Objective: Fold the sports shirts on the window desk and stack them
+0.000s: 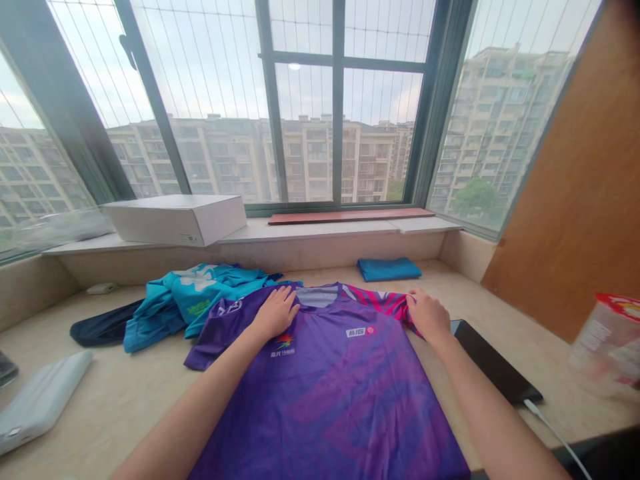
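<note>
A purple T-shirt (340,387) lies front side up on the stone surface, its collar toward the window. My left hand (276,311) rests flat on its chest near the collar, just above a small colourful logo, fingers extended. At the shirt's right sleeve (383,301), patterned in pink, my right hand (427,313) has its fingers closed on the sleeve's outer edge. The left sleeve (210,340) is spread out beyond my left forearm.
Crumpled teal clothing (200,293) lies behind left, beside a dark cloth (105,323). A folded blue cloth (389,269) sits behind. A black tablet (493,360) with a cable and a plastic jar (607,343) are right, a white object (45,397) left. A white box (175,220) stands on the sill.
</note>
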`<state>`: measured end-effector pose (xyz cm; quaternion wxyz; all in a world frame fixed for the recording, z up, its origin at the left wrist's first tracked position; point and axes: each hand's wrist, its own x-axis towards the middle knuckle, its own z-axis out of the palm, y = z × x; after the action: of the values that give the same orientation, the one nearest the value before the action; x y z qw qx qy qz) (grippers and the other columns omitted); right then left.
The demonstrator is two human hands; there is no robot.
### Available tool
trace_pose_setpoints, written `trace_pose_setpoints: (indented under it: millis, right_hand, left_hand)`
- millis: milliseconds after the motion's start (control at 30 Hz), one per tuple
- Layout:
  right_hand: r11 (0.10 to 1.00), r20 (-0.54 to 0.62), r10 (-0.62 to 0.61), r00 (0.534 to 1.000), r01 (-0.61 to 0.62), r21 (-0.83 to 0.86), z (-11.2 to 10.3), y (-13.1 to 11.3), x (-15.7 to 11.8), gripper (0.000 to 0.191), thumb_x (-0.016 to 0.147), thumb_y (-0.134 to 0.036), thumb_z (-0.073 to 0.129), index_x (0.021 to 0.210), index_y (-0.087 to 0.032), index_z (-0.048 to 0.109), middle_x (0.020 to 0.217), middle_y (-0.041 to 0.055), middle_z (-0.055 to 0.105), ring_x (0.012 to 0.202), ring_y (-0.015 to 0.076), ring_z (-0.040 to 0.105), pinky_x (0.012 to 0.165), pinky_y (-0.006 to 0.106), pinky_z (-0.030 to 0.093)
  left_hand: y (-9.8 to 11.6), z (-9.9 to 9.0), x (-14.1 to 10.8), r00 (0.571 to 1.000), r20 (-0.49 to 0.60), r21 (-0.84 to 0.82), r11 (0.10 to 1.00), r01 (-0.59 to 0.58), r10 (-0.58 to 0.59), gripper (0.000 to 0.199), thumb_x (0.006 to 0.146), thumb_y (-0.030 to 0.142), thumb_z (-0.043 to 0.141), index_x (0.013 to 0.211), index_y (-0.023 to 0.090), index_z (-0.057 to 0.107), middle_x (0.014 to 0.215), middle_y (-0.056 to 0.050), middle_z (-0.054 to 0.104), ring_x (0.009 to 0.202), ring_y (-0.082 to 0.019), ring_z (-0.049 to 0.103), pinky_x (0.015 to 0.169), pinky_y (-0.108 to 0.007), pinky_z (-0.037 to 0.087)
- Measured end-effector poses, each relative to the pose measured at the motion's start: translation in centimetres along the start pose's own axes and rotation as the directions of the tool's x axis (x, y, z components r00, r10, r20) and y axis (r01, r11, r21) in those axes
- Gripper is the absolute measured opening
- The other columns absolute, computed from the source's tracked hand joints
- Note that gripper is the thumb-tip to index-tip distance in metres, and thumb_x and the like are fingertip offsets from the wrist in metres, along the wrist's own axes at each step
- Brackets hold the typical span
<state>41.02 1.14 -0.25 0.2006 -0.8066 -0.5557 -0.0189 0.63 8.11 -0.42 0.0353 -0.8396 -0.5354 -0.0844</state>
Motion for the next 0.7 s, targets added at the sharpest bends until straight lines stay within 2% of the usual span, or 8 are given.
trace_pose_setpoints:
  millis: [167,267,300,367,433,467,500,700]
  right_hand:
    - [0.989,-0.077,0.059,0.995,-0.048,0.143,0.3,-0.3,0.1,0.042,0.099,-0.043,0.044,0.127,-0.022,0.067,0.106,0.0163,0.075,0.097,0.0338,0.07,0.077,0.04,0.05]
    - [0.983,-0.24,-0.129,0.962,0.156,0.099,-0.1,-2.1,-0.6,0.04,0.103,-0.034,0.038,0.126,-0.017,0.067,0.111,0.0175,0.073,0.104,0.0333,0.067,0.088,0.044,0.049]
    - [0.943,-0.256,-0.3,0.919,0.326,0.066,-0.2,-3.0,-1.0,0.039,0.103,-0.029,0.038,0.125,-0.017,0.067,0.113,0.0167,0.073,0.108,0.0321,0.065,0.094,0.045,0.047]
    - [0.727,-0.199,-0.667,0.718,0.686,0.033,-0.2,-4.8,-2.0,0.036,0.102,-0.021,0.04,0.123,-0.02,0.069,0.118,0.0128,0.071,0.115,0.0285,0.062,0.103,0.044,0.043]
    - [0.5,-0.143,-0.851,0.506,0.863,0.074,0.3,-6.1,-2.9,0.033,0.101,-0.021,0.046,0.126,-0.023,0.068,0.125,0.0089,0.07,0.12,0.0257,0.059,0.108,0.043,0.04]
    - [0.457,-0.148,-0.872,0.467,0.884,0.097,0.7,-6.5,-3.2,0.033,0.101,-0.022,0.048,0.128,-0.024,0.066,0.128,0.008,0.068,0.122,0.0253,0.058,0.109,0.043,0.04]
    - [0.466,-0.167,-0.862,0.479,0.878,0.112,1.1,-6.5,-3.5,0.033,0.101,-0.024,0.05,0.13,-0.024,0.065,0.131,0.008,0.067,0.123,0.0254,0.057,0.109,0.043,0.04]
    - [0.752,-0.188,-0.619,0.763,0.644,0.14,3.9,-3.6,-3.3,0.043,0.1,-0.043,0.051,0.132,-0.018,0.064,0.135,0.0149,0.063,0.126,0.031,0.056,0.106,0.047,0.044]
  left_hand:
    - [1.5,0.6,-2.8,0.988,0.15,-0.096,0.995,-0.014,0.029,0.066,0.102,0.052,0.034,0.154,0.011,0.04,0.162,-0.02,0.03,0.152,-0.034,0.025,0.121,-0.05,0.022]
    - [2.2,1.1,-3.3,0.987,0.162,-0.127,0.992,0.004,0.017,0.066,0.102,0.052,0.033,0.155,0.014,0.038,0.163,-0.019,0.027,0.153,-0.033,0.022,0.122,-0.05,0.021]
    - [2.3,1.2,-3.4,0.987,0.16,-0.129,0.992,0.004,0.017,0.066,0.102,0.052,0.033,0.155,0.014,0.038,0.164,-0.019,0.027,0.153,-0.033,0.022,0.122,-0.05,0.02]
    - [2.3,1.2,-3.4,0.987,0.16,-0.129,0.992,-0.004,0.025,0.067,0.102,0.052,0.033,0.155,0.012,0.038,0.164,-0.019,0.026,0.153,-0.033,0.021,0.122,-0.049,0.02]
    - [2.2,1.1,-3.5,0.987,0.158,-0.127,0.992,-0.007,0.027,0.067,0.103,0.052,0.031,0.156,0.011,0.037,0.164,-0.02,0.026,0.153,-0.033,0.021,0.123,-0.048,0.019]
    - [2.2,1.0,-3.6,0.987,0.157,-0.128,0.992,-0.004,0.024,0.067,0.103,0.051,0.03,0.156,0.011,0.037,0.164,-0.019,0.026,0.153,-0.033,0.021,0.123,-0.048,0.019]
    - [2.1,1.0,-3.6,0.988,0.154,-0.129,0.992,0.002,0.018,0.067,0.103,0.051,0.03,0.156,0.011,0.037,0.164,-0.019,0.027,0.153,-0.032,0.021,0.123,-0.047,0.019]
    - [2.3,0.8,-4.2,0.999,0.045,-0.088,0.996,-0.011,0.015,0.06,0.103,0.045,0.034,0.148,0.009,0.049,0.157,-0.019,0.041,0.149,-0.031,0.034,0.124,-0.047,0.021]
